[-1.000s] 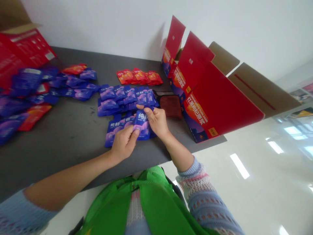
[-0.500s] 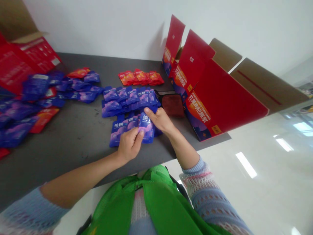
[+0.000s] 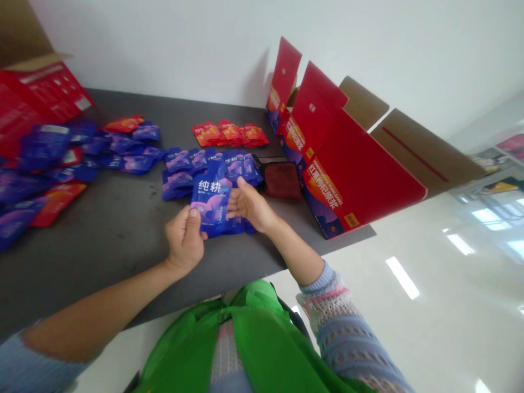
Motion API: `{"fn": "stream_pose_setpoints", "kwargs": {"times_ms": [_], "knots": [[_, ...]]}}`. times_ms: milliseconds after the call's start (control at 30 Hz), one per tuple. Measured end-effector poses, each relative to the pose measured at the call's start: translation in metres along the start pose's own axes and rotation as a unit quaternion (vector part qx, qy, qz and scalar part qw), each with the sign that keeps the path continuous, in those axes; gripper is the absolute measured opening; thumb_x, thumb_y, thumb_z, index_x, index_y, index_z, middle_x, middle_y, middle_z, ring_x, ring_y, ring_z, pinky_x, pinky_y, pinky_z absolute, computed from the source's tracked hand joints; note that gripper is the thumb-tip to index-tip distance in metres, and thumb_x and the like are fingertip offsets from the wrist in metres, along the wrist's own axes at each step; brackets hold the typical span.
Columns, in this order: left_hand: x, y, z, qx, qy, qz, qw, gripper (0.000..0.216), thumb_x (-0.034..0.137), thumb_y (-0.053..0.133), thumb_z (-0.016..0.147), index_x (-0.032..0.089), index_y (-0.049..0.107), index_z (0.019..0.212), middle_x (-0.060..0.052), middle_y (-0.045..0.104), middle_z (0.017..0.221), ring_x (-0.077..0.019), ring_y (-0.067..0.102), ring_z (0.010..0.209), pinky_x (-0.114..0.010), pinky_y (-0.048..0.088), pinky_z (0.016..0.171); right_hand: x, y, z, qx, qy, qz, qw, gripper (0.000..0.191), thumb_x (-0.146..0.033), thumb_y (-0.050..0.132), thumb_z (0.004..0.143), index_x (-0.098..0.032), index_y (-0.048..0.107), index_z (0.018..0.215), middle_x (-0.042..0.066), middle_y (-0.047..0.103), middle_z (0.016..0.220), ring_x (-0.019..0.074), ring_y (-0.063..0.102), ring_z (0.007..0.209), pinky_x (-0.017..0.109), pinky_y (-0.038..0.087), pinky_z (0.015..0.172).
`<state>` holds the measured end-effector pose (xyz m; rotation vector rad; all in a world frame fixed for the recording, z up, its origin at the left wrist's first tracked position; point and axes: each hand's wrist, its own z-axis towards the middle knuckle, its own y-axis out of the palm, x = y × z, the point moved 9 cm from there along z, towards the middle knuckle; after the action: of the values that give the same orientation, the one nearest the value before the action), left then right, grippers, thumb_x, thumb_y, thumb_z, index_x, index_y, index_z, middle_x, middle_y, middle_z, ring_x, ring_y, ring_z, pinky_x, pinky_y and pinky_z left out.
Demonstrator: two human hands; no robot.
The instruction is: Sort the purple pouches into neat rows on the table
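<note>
Blue pouch is held up over the near part of the grey table, between the two hands, printed front facing the person; at far left stands a red carton, its brown flap raised; before it spreads a loose, blurred heap of pouches, mostly blue with some red; next comes the left hand, thumb on the front, pinching the blue pouch at its lower left; behind lie overlapping blue pouches, and beyond these a row of red pouches; the right hand is open, fingers extended at the pouch's right edge, though whether they touch it I cannot tell; right of that hand lies a flat brown item; farther right, red cartons stand in line, flaps up.
</note>
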<state>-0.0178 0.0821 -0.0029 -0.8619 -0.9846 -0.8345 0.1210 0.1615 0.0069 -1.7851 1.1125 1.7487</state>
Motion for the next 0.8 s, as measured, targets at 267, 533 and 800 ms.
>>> {"fn": "stream_pose_setpoints", "kwargs": {"times_ms": [267, 533, 800], "knots": [[0.016, -0.012, 0.001, 0.062, 0.093, 0.076, 0.991, 0.040, 0.047, 0.042, 0.107, 0.019, 0.061, 0.085, -0.003, 0.059, 0.067, -0.0161, 0.058, 0.061, -0.029, 0.046, 0.060, 0.006, 0.032, -0.008, -0.016, -0.117, -0.154, 0.981, 0.051, -0.060, 0.092, 0.066, -0.018, 0.068, 0.084, 0.000, 0.070, 0.077, 0.0180, 0.068, 0.078, 0.028, 0.058, 0.070], [0.007, 0.009, 0.013, -0.017, 0.025, -0.080, 0.996, 0.029, 0.048, 0.060, 0.098, 0.020, 0.052, 0.100, 0.001, 0.065, 0.077, -0.0101, 0.056, 0.050, -0.024, 0.050, 0.053, 0.023, 0.015, 0.006, 0.014, -0.070, -0.098, 0.993, 0.053, -0.068, 0.078, 0.079, -0.017, 0.065, 0.079, -0.001, 0.072, 0.065, 0.0142, 0.072, 0.057, 0.022, 0.058, 0.056], [-0.008, 0.010, 0.021, -0.033, -0.012, -0.032, 0.999, 0.025, 0.033, 0.065, 0.091, 0.021, 0.046, 0.082, 0.005, 0.050, 0.066, -0.0086, 0.046, 0.049, -0.021, 0.039, 0.046, 0.036, 0.000, 0.011, 0.061, -0.041, -0.092, 0.993, 0.053, -0.063, 0.088, 0.070, -0.014, 0.072, 0.080, 0.005, 0.078, 0.075, 0.0132, 0.073, 0.057, 0.020, 0.058, 0.055]]}}
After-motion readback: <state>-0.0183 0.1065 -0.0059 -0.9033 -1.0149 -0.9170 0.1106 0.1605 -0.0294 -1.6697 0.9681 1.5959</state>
